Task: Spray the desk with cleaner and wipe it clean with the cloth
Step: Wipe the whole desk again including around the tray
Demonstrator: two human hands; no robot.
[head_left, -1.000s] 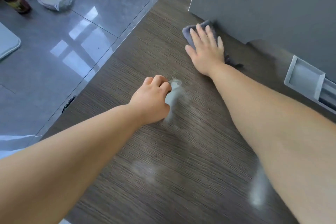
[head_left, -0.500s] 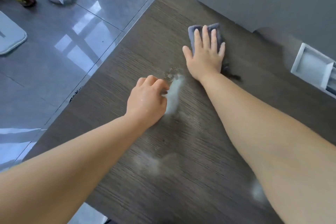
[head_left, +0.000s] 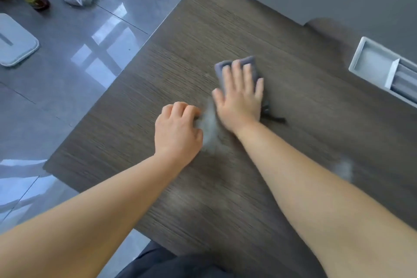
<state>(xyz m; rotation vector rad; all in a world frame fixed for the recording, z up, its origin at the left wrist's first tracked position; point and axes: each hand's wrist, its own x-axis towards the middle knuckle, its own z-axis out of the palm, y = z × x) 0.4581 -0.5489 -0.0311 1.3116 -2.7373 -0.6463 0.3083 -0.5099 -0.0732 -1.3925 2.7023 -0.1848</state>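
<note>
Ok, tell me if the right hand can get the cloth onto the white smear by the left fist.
Probably yes. The white smear lies on the desk beside the right hand, which presses the cloth; nothing stands between. The left hand at its other edge may need shifting.

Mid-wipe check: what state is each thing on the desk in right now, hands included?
desk: whitish smears beside the hands, not yet wiped.
cloth: flat on the desk, pressed under the right hand.
right hand: fingers straight, spread on the cloth.
left hand: fingers curled, resting on the desk, nothing seen in it.
desk recess: open.
</note>
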